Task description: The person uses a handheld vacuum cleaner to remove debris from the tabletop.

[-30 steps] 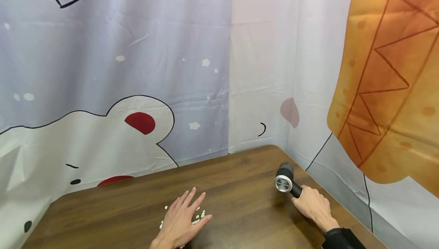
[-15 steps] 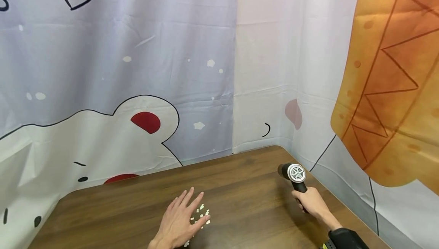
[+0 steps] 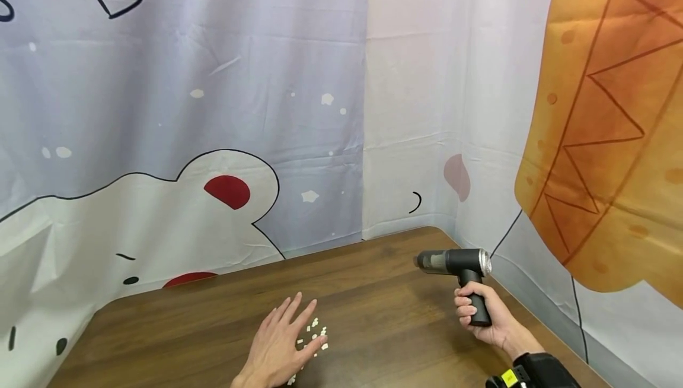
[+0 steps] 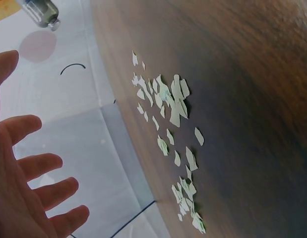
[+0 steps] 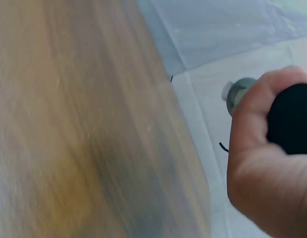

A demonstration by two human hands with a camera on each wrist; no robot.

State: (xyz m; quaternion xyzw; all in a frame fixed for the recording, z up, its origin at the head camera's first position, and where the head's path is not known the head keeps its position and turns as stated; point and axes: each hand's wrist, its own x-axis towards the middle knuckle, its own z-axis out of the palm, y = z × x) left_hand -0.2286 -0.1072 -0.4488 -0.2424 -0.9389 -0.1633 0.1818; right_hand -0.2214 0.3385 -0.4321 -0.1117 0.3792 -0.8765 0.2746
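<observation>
My right hand [image 3: 498, 324] grips the handle of a black handheld vacuum cleaner [image 3: 463, 262], fingers curled round it. The vacuum is held above the table's right side, its clear dust cup and nozzle pointing left. In the right wrist view, the nozzle [image 5: 237, 94] shows past the curled fingers, and the handle end is dark. My left hand [image 3: 278, 343] is spread with straight fingers above the table, holding nothing. Beside and partly under it lie several small pale paper scraps [image 3: 315, 337]. The left wrist view shows these torn scraps [image 4: 175, 99] scattered in loose clusters on the wood.
The brown wooden table [image 3: 384, 293] has rounded far corners. Cloth curtains printed with cartoon figures [image 3: 229, 228] hang along its back and right edges. On the right wrist, a black band with a yellow patch [image 3: 510, 377] is visible.
The right hand has turned the vacuum, so its nozzle swings from pointing away to pointing left. My left hand stays nearly still, and the camera view has shifted slightly.
</observation>
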